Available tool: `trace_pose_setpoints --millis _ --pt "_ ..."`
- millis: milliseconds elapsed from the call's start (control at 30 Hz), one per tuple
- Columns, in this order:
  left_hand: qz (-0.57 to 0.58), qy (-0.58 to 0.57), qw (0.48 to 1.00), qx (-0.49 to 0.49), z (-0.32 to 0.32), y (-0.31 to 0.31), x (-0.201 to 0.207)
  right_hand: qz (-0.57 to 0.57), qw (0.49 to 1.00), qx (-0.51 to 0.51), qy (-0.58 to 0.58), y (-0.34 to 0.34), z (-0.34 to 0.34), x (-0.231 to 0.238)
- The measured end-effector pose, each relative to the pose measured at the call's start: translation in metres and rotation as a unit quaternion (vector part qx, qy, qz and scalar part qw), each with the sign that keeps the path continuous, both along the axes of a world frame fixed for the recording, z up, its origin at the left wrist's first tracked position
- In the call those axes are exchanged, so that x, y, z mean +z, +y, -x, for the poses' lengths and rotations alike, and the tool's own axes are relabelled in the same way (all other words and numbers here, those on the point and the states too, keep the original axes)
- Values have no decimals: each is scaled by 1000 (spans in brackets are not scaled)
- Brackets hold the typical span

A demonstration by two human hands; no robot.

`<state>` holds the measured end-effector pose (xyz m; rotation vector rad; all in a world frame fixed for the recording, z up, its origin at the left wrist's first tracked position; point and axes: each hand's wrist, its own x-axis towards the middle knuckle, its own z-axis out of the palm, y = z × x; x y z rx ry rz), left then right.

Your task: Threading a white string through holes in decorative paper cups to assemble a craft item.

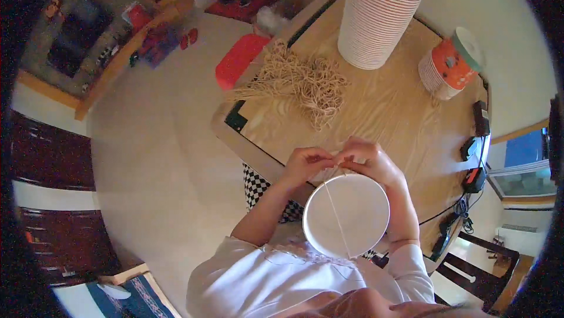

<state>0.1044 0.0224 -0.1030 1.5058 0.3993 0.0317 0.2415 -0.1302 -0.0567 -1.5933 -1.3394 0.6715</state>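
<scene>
A white paper tub (365,215) is held close against my body, its round mouth facing up. A thin, pale string (335,205) runs across that mouth from the far rim to the near rim. My left hand (306,164) is closed in a pinch on the string at the tub's far edge. Right beside it, my right hand (376,164) pinches the string too, fingertips almost meeting the left ones. The fingers hide the exact spot where the string is gripped.
Tan strings (317,86) lie heaped on the wooden table (382,112), partly over its left edge. Farther back stand a tall stack of white tubs (376,24) and a shorter orange-and-white stack (449,65). Black adapters (473,180) with cables line the right edge. A red stool (241,59) is left.
</scene>
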Motion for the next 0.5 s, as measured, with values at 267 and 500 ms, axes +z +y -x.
trace_pose_setpoints --millis 267,500 --pt "4 -43 999 -4 -2 0 -2 26 999 -34 7 2 1 -2" --pt "0 -67 998 0 0 -1 -7 11 1000 -15 19 3 1 -5"
